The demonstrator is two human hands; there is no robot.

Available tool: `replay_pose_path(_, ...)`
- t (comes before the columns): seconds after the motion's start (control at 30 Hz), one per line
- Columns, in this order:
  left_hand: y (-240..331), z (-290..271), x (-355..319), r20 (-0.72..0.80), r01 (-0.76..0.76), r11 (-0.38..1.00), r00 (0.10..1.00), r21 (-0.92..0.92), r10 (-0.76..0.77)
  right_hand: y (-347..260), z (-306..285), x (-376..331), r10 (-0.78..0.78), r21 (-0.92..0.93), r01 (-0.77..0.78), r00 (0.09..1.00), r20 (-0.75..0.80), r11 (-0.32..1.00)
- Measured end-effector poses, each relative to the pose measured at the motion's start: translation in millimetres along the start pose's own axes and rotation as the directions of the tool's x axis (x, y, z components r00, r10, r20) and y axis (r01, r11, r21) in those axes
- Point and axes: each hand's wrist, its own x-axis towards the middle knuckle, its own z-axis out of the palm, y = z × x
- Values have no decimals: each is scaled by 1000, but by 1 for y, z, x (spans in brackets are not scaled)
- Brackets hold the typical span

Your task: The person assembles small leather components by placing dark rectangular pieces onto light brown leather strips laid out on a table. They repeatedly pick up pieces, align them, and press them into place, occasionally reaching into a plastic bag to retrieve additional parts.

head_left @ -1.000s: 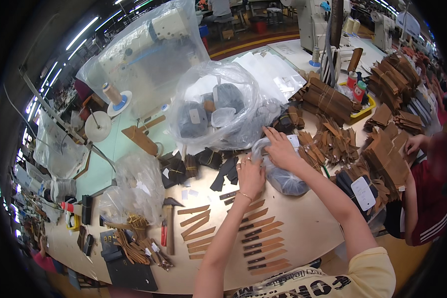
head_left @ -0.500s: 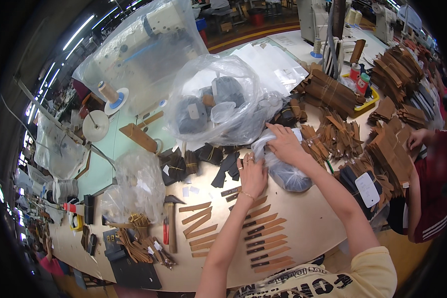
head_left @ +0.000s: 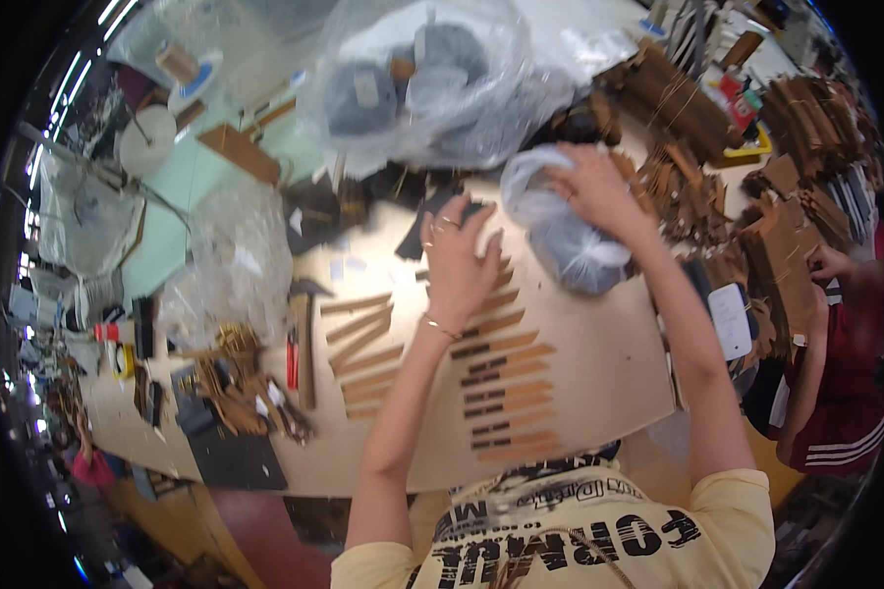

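A clear plastic bag (head_left: 572, 257) with dark contents lies on the table, its mouth pulled open toward the far side. Curled fingers of my right hand (head_left: 597, 196) grip the bag's rim. To its left, my left hand (head_left: 457, 257) hovers with thumb and fingers apart, slightly blurred, near some black strips (head_left: 414, 234) and holding nothing that I can make out. Below it runs a column of tan strips (head_left: 528, 346) with dark pieces (head_left: 483, 401) laid over their left ends. Plain tan strips (head_left: 371, 355) form another column to the left.
A hammer (head_left: 305, 353) and a red-handled tool (head_left: 292, 359) lie left of the strips. Bundled brown pieces (head_left: 692, 191) crowd the right side, where another person's hand (head_left: 830, 263) works. A large plastic bag (head_left: 511, 118) fills the far middle.
My left hand has come away from the bag to the left, its fingers spreading. My right hand stays at the bag, whose mouth now gapes wider. The whole view has shifted.
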Motion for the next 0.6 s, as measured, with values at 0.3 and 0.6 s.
replay_pose_path(0.3,8,-94,-114,-19,427,899,902,-97,-431,-34,-36,-4,35,227,-26,999,-32,974)
replay_pose_path(0.6,48,-86,-161,17,400,916,916,-38,-400,-12,8,27,257,-22,-268,894,366,963)
